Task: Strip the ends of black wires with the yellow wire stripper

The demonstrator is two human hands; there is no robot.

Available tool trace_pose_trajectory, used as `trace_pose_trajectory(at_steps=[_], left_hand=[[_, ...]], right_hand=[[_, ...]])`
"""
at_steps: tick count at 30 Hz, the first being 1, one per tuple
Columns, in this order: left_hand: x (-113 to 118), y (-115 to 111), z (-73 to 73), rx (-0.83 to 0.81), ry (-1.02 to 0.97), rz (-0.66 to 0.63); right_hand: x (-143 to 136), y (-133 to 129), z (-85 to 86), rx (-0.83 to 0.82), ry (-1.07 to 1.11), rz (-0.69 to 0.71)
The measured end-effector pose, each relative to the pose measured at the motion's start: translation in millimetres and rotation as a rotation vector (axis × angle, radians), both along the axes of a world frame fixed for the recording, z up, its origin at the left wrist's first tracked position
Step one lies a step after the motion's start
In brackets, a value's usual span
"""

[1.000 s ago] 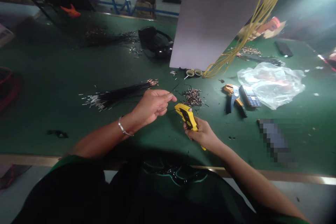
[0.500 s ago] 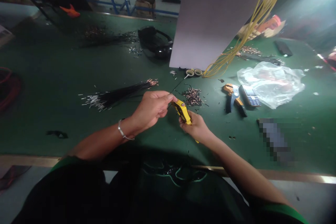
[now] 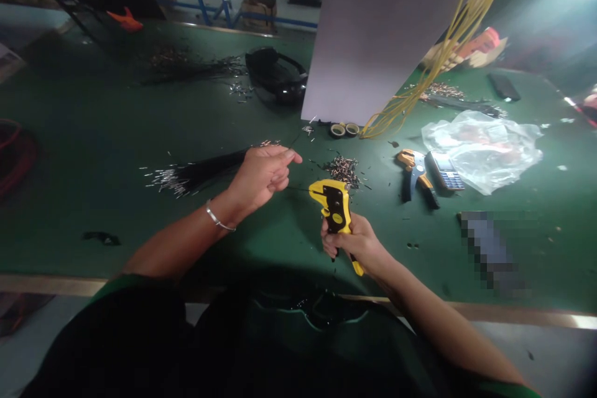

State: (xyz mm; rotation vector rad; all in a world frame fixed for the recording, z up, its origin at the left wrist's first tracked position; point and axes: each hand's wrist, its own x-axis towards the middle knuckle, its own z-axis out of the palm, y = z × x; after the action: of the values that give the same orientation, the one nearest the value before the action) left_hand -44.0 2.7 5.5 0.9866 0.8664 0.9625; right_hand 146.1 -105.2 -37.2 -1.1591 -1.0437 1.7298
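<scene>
My left hand [image 3: 267, 175] is closed, pinching a thin black wire [image 3: 298, 189] whose one end reaches to the jaws of a yellow and black hand tool [image 3: 336, 205]. The wire's other end rises from my fingertips towards small white bits. My right hand [image 3: 357, 239] is wrapped round the tool's handles. Left of my left hand lies a bundle of black wires [image 3: 205, 171], with pale tips at its left end and copper ends at its right. Behind the tool is a pile of short dark and copper scraps [image 3: 344, 171].
Black tape rolls [image 3: 344, 130] stand by a grey panel [image 3: 368, 37] with yellow wires [image 3: 433, 68]. On the right lie orange-handled pliers [image 3: 415, 175], a keypad phone [image 3: 445, 170], a plastic bag [image 3: 485, 143] and a blurred-out slab. Another person's hands hold an orange tool [image 3: 478, 43].
My left hand has moved a little left, away from the tool. The yellow tool has turned so its broad side faces me, and my right hand has shifted slightly right and nearer.
</scene>
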Motion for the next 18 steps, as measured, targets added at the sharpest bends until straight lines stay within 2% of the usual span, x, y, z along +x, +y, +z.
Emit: trace_pose_trajectory(at_steps=[2,4,5,7,9,12,18], left_hand=[[-2.1,3.1,-3.0,-0.001,0.009,-0.024],[-7.7,9.3,-3.1,0.014,0.031,0.007],[-11.1,13.2,-1.9,0.036,0.049,0.083],[-16.6,19.7,2.1,0.095,0.044,0.165],[-17.7,21.4,5.9,0.113,0.017,0.163],[-12.4,14.0,7.9,0.080,0.026,0.058],[-7.1,-0.4,8.3,0.066,-0.007,0.001]], right_hand=[[6.6,-2.3,0.9,0.070,-0.182,0.020],[19.2,-5.1,2.5,0.180,-0.393,-0.023],[27.6,-6.7,3.5,0.227,-0.445,-0.078],[45.5,-9.7,5.6,0.252,-0.377,-0.224],[58.3,-10.9,7.3,0.231,-0.276,-0.303],[57.6,-7.6,6.9,0.175,-0.134,-0.236],[22.2,4.7,-1.6,0.102,0.006,-0.119]])
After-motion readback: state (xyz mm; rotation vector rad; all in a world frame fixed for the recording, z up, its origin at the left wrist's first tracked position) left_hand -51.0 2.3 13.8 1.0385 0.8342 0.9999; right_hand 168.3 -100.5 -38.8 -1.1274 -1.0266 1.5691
